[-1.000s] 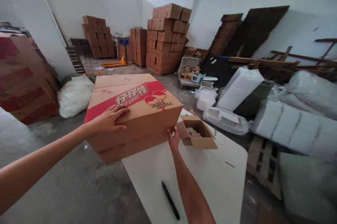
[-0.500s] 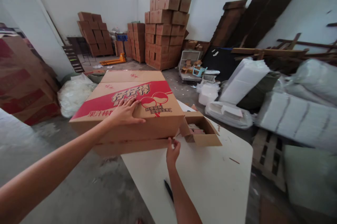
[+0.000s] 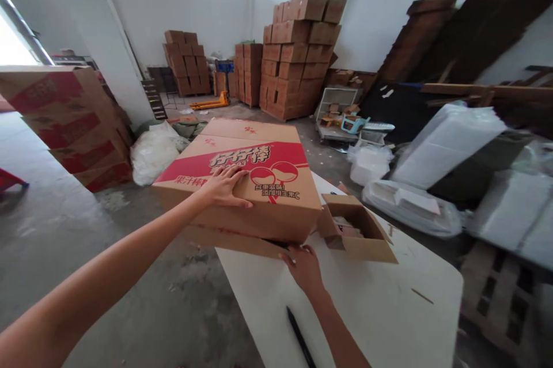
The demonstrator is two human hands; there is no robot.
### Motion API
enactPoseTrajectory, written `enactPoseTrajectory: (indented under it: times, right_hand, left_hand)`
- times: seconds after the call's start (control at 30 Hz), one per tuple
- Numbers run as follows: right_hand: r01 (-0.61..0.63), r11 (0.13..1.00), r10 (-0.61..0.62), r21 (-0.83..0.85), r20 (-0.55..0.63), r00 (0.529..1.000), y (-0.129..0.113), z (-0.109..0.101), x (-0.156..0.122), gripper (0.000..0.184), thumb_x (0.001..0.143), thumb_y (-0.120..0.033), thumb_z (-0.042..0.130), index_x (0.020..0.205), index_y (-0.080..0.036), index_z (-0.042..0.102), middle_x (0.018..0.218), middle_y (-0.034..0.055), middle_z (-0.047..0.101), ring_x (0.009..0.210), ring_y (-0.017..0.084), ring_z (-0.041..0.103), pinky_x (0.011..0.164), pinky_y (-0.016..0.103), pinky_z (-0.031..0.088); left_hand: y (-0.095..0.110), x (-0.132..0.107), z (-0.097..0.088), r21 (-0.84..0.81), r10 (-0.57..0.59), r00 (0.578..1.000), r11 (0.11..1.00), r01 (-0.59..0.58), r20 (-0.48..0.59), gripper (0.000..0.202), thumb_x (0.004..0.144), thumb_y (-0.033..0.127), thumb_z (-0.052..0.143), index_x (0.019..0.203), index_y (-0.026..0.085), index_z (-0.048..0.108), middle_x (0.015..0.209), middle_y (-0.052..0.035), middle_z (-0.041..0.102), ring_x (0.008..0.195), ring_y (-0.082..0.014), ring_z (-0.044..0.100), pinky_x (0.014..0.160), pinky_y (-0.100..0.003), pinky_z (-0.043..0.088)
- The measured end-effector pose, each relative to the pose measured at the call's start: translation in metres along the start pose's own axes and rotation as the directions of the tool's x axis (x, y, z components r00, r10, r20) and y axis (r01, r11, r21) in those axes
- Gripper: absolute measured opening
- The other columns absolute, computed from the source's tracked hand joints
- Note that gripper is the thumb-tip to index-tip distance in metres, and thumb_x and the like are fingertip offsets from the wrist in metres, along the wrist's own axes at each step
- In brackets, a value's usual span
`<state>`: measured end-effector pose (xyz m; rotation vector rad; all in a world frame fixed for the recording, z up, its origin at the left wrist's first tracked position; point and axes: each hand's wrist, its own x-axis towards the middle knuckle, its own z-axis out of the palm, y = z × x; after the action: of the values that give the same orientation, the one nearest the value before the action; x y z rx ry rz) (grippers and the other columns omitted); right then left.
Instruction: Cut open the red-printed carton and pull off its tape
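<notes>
A large brown carton [image 3: 276,207] with a red band and printed characters lies partly on the white table [image 3: 371,310], its left part hanging past the table edge. My left hand [image 3: 224,186] rests flat on the carton's top, fingers spread. My right hand [image 3: 305,264] grips a loose bottom flap [image 3: 233,240] at the carton's near lower edge, fingertips tucked under the box. A small open cardboard box [image 3: 356,232] stands right beside the carton. A black pen [image 3: 300,339] lies on the table near my right forearm.
Printed cartons [image 3: 73,120] are stacked at the left. Pallets of brown boxes [image 3: 298,51] stand at the back wall, with an orange pallet jack [image 3: 209,104]. Plastic-wrapped white bundles [image 3: 444,143] and dark boards [image 3: 466,34] crowd the right side. A white sack [image 3: 151,155] lies on the concrete floor.
The carton has tipped flatter and turned on the table. My left hand slid further onto its top. My right hand dropped from the carton's side to its lower flap.
</notes>
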<state>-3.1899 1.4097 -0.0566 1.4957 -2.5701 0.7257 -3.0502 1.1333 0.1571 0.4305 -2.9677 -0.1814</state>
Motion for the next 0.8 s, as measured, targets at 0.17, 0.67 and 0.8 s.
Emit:
enactPoseTrajectory:
  times: [0.17,0.67,0.8]
  right_hand:
    - [-0.068,0.968,0.048,-0.243,-0.087,0.995,-0.049,0.019,0.024,0.016,0.087,-0.031,0.067,0.079,-0.018,0.071,0.076,0.0063,0.073,0.078,0.023,0.067,0.072,0.032,0.038]
    - [0.385,0.854,-0.411,-0.349,-0.001,0.912,-0.286,0.017,0.207,0.017,0.089,-0.016,0.057,0.078,-0.017,0.07,0.07,0.0086,0.071,0.069,0.023,0.069,0.073,0.035,0.046]
    - [0.543,0.757,-0.463,-0.363,0.287,0.838,-0.388,0.07,0.292,0.015,0.085,-0.015,0.06,0.082,-0.016,0.075,0.075,0.01,0.075,0.073,0.024,0.072,0.076,0.037,0.053]
  left_hand:
    - [-0.01,-0.013,-0.011,-0.012,-0.002,1.0,1.0,0.002,-0.017,0.112,0.066,0.086,0.054,0.15,0.014,0.033,0.158,-0.0208,0.028,0.146,-0.0381,0.025,0.12,-0.053,0.019]
    - [-0.281,-0.064,-0.048,-0.187,-0.316,0.902,0.945,0.27,-0.295,0.062,0.086,0.072,0.041,0.11,0.016,0.053,0.111,-0.014,0.058,0.101,-0.0311,0.058,0.092,-0.046,0.046]
    - [-0.386,-0.075,-0.025,-0.271,-0.454,0.825,0.886,0.377,-0.336,0.058,0.093,0.061,0.034,0.123,0.013,0.049,0.118,-0.0161,0.061,0.108,-0.0296,0.06,0.096,-0.044,0.046]
